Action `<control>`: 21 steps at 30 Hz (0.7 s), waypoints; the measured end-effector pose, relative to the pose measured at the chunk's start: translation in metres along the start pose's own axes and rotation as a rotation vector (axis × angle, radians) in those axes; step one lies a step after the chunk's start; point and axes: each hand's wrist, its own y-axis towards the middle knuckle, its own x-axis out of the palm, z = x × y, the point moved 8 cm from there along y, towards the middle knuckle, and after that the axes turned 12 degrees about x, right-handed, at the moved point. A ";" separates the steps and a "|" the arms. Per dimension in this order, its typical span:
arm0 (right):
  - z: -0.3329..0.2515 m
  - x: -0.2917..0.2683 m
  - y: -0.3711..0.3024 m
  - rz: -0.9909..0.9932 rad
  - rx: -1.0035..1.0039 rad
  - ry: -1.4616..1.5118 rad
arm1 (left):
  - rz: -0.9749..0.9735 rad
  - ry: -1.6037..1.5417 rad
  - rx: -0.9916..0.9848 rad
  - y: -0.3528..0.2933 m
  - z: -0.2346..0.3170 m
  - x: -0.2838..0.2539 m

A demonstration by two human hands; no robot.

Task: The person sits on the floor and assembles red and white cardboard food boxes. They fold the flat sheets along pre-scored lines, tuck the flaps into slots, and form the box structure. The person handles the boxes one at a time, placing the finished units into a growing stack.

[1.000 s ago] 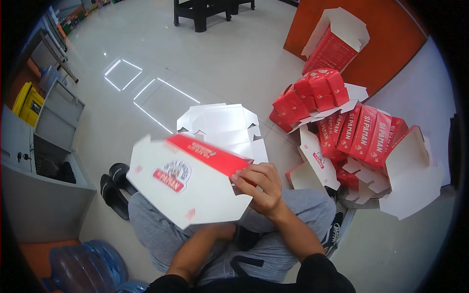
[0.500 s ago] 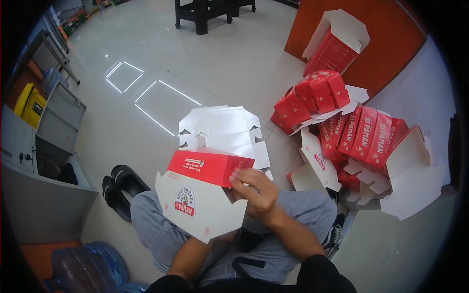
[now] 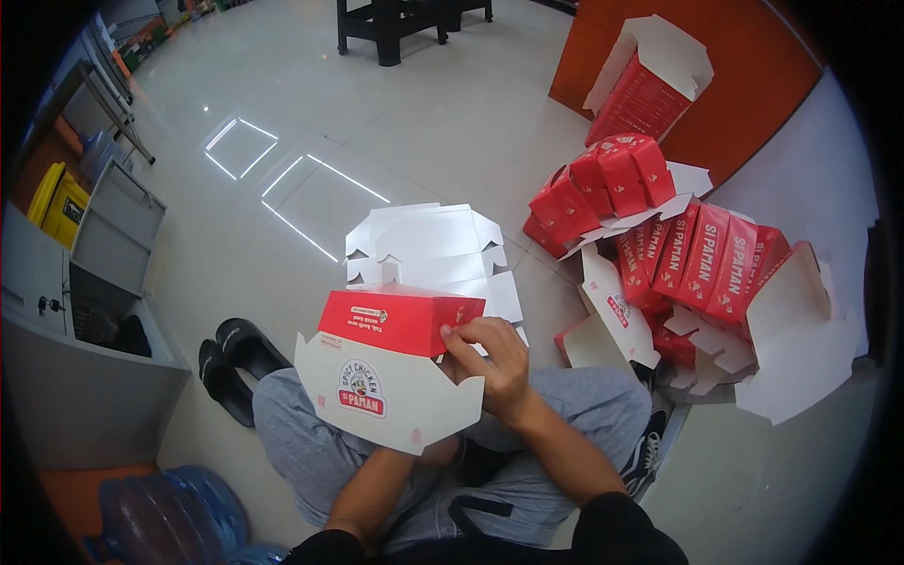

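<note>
A red and white food carton [image 3: 395,315], partly folded, sits over my lap with its white lid flap [image 3: 391,395] spread toward me. At the carton's right end, my right hand [image 3: 494,363] is closed, thumb and fingers pinching the red side panel near the corner. My left forearm [image 3: 372,490] reaches under the lid flap. The flap hides my left hand, so its fingers do not show. Just beyond the carton, flat unfolded cardboard blanks [image 3: 433,240] lie on the floor with their pale side up.
Several folded red cartons [image 3: 702,254] are heaped at the right, with more cartons [image 3: 603,184] behind them. An open carton [image 3: 645,94] stands by the orange panel [image 3: 753,94]. Left are black slippers [image 3: 235,358], a grey cabinet [image 3: 104,395] and a blue water bottle [image 3: 169,513]. A black stool [image 3: 386,33] stands ahead.
The carton has shifted slightly left, and its lid flap has tilted, its near edge rising a little. My right hand has moved slightly left with it, still on the side panel.
</note>
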 end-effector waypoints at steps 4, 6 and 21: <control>0.002 -0.004 0.013 -0.146 0.026 -0.040 | 0.063 -0.124 -0.069 0.005 -0.015 -0.012; 0.001 -0.009 0.020 -0.190 0.048 -0.030 | 0.101 -0.232 -0.110 0.005 -0.025 -0.016; 0.088 -0.023 -0.006 0.308 0.636 0.218 | 0.282 0.405 -0.029 0.045 0.027 -0.040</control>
